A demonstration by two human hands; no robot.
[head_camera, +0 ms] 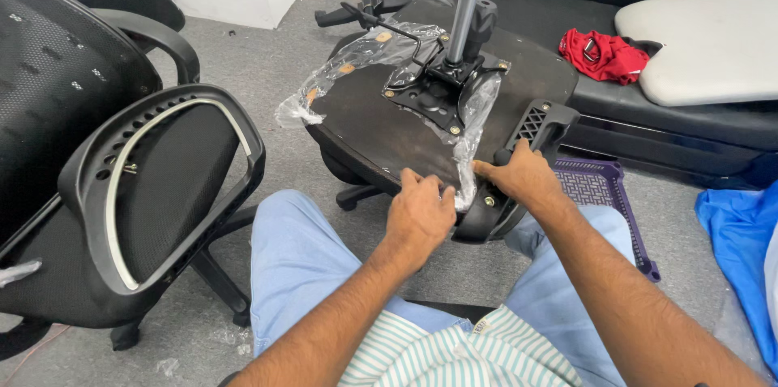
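An upturned black chair seat [381, 124] lies in front of my knees, its underside up. A black metal tilt mechanism [442, 87] with a gas cylinder [466, 6] is bolted on it, and torn clear plastic wrap [356, 59] clings around it. My left hand [420, 213] grips the seat's near edge, fingers curled over the rim. My right hand [523, 176] holds the black plastic armrest bracket [531, 136] at the seat's right edge, beside a bolt.
A black mesh office chair [97, 168] stands at the left, its backrest frame close to my left knee. A black sofa [648, 47] behind holds a red cloth [601, 55] and a white cushion [713, 42]. A purple crate [604, 192] and blue sheet [741, 249] lie right.
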